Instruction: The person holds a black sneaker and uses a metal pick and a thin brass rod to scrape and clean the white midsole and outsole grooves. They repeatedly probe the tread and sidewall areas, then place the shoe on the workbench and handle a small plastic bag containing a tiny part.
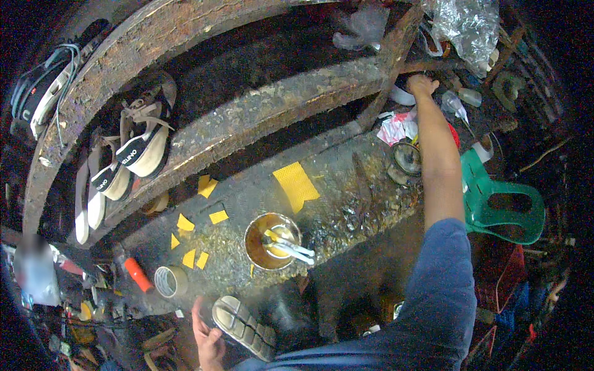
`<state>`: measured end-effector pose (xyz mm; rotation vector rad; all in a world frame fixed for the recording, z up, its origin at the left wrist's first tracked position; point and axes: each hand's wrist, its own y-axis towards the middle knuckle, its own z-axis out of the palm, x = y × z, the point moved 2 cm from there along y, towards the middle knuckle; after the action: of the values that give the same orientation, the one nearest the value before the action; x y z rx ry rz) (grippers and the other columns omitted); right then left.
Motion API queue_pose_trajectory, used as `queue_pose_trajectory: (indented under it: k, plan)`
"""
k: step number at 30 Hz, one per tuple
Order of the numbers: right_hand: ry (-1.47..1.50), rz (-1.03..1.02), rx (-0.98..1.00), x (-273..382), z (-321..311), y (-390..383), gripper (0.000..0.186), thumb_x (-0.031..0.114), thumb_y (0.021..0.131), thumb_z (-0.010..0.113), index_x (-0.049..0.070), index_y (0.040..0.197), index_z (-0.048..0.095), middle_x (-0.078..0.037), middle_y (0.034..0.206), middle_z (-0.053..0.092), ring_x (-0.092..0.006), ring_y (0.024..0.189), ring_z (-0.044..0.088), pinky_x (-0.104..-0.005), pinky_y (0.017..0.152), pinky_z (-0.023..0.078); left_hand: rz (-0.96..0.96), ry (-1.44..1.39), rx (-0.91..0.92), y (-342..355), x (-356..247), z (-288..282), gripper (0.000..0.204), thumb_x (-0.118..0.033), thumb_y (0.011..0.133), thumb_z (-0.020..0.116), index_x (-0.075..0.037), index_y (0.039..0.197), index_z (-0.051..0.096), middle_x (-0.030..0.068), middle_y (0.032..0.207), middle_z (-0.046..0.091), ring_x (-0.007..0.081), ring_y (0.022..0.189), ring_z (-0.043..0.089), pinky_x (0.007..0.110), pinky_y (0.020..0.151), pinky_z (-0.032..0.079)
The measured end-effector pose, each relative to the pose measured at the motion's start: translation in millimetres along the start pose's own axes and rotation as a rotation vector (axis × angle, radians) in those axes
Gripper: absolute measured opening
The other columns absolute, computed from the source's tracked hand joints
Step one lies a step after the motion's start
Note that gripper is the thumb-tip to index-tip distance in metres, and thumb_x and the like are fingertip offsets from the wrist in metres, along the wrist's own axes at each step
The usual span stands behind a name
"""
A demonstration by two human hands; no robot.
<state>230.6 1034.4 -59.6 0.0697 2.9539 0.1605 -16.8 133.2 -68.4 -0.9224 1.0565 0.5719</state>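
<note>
My left hand is low in the view, a finger stretched up and the thumb apart from it. Just right of it, a shoe lies over my lap with its pale, grooved sole up; I see no grip on it. My right arm stretches to the far right, where my right hand reaches among clutter below a clear plastic bag. Its fingertips are hard to make out. A white curved piece and crumpled printed paper are close to that hand.
On the dark bench stand a glue-stained pot with a pale-handled brush, a tape roll and an orange-red cylinder. Yellow sheet pieces lie about. Shoes fill a left shelf; a green chair stands right.
</note>
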Motion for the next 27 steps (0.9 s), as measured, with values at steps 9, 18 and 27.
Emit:
queue_pose_trajectory:
  k: [9, 18, 27]
  plan:
    - [-0.144, -0.154, 0.084, -1, -28, -12, 0.051, 0.035, 0.099, 0.061, 0.011, 0.142, 0.076, -0.012, 0.159, 0.065, -0.0396, 0.155, 0.047, -0.0580, 0.118, 0.032, -0.030, -0.061, 0.091, -2, -12, 1, 0.129, -0.032, 0.073, 0.104, 0.002, 0.172, 0.028, 0.0163, 0.170, 0.039, 0.0320, 0.146, 0.056, 0.045, 0.121, 0.050]
    - [0.026, -0.214, -0.130, -5, -63, -74, 0.043, 0.030, 0.104, 0.056, 0.007, 0.130, 0.082, -0.023, 0.143, 0.073, -0.0431, 0.139, 0.065, -0.0558, 0.111, 0.055, -0.041, -0.170, 0.118, -5, 0, -10, 0.125, -0.023, 0.072, 0.102, 0.001, 0.172, 0.031, 0.0173, 0.169, 0.042, 0.0326, 0.145, 0.058, 0.044, 0.120, 0.051]
    - [0.028, -0.293, -0.254, -29, -129, -177, 0.033, 0.020, 0.103, 0.058, 0.005, 0.117, 0.084, -0.020, 0.121, 0.082, -0.0402, 0.113, 0.080, -0.0535, 0.094, 0.065, 0.062, -0.161, 0.188, -24, -3, -19, 0.123, -0.017, 0.069, 0.098, -0.001, 0.172, 0.032, 0.0151, 0.174, 0.037, 0.0305, 0.156, 0.045, 0.045, 0.127, 0.043]
